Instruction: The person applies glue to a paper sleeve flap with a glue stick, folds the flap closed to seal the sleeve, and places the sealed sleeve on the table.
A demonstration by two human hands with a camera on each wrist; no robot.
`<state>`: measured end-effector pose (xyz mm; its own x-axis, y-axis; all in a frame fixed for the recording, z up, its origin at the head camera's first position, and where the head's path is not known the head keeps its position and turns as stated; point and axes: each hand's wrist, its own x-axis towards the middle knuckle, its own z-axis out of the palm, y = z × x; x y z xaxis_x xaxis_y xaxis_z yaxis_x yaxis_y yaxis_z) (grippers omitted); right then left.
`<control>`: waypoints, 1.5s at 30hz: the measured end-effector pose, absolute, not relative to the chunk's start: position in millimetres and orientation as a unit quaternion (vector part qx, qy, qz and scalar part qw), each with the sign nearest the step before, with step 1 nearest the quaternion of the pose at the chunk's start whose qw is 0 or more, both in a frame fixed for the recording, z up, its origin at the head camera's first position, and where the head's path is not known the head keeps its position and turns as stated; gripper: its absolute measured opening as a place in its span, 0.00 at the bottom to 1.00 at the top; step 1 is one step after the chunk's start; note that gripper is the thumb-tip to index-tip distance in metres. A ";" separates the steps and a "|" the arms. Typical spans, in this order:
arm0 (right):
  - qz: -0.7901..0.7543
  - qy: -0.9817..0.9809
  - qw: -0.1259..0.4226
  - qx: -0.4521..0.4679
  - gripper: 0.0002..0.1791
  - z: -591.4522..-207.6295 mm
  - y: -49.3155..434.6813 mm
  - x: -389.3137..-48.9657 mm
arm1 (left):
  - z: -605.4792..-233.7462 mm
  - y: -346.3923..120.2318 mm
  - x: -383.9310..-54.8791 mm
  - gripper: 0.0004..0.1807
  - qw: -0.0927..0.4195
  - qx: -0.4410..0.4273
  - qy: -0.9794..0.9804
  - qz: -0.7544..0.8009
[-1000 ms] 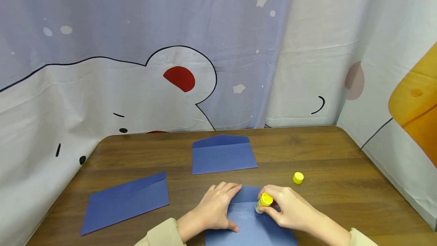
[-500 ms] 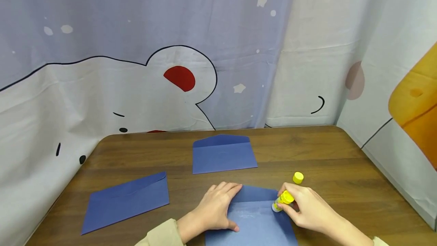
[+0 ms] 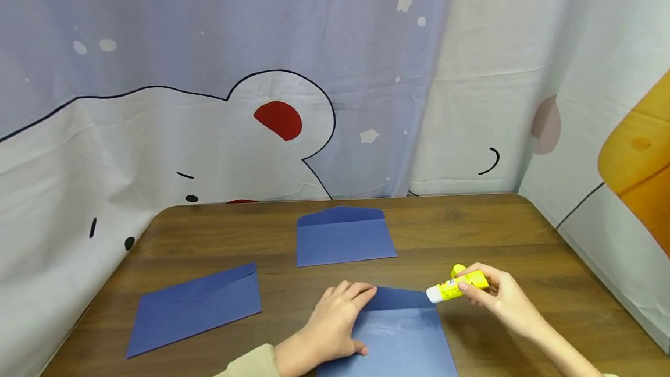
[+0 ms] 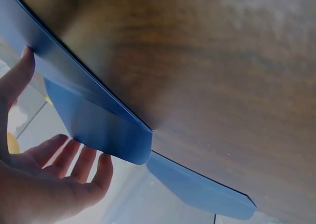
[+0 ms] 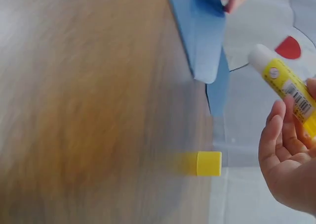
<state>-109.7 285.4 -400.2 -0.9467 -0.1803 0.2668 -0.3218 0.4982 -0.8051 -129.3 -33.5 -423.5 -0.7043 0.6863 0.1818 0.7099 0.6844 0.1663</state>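
Note:
A blue envelope (image 3: 398, 336) lies at the table's near edge with its flap (image 3: 400, 298) raised away from the body; a shiny smear shows just below the fold. On its left side rests my left hand (image 3: 335, 324), fingers at the flap and thumb on the body. My right hand (image 3: 502, 298) pinches an uncapped yellow glue stick (image 3: 456, 287), held tilted in the air at the envelope's upper right corner, white end pointing left. In the right wrist view the glue stick (image 5: 289, 88) shows its barcode. Behind it on the table stands the yellow cap (image 5: 209, 163), partly hidden in the head view.
A second blue envelope (image 3: 345, 243) with its flap up lies at the back of the wooden table (image 3: 471, 220). Another blue envelope (image 3: 196, 310), flap folded over, is on the left. A printed curtain (image 3: 366, 74) hangs behind the table.
The glue stick, upright on the envelope earlier, has moved right along it and is now lifted off and tilted in my right hand. My left hand has stayed nearly still.

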 end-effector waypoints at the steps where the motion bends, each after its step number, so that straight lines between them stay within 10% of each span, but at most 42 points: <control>1: 0.503 -0.849 0.065 0.148 0.07 -399.4 287.9 -111.1 | -423.4 -33.3 -128.5 0.52 0.053 -0.381 -0.916 -0.113; 15: 0.747 -0.632 -0.128 0.162 0.18 -392.4 285.9 -123.5 | -428.4 -32.2 -121.4 0.59 0.128 -0.393 -0.908 -0.071; 45: 0.804 -0.556 -0.157 0.139 0.17 -393.7 220.4 -140.9 | -429.6 -35.7 -104.7 0.24 0.048 -0.484 -0.873 -0.004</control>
<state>-140.9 220.4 -393.7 -0.9125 -0.4061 0.0485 0.0979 -0.3320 -0.9382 -104.7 -35.7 -429.6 -0.5260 0.8460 0.0877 0.8468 0.5305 -0.0384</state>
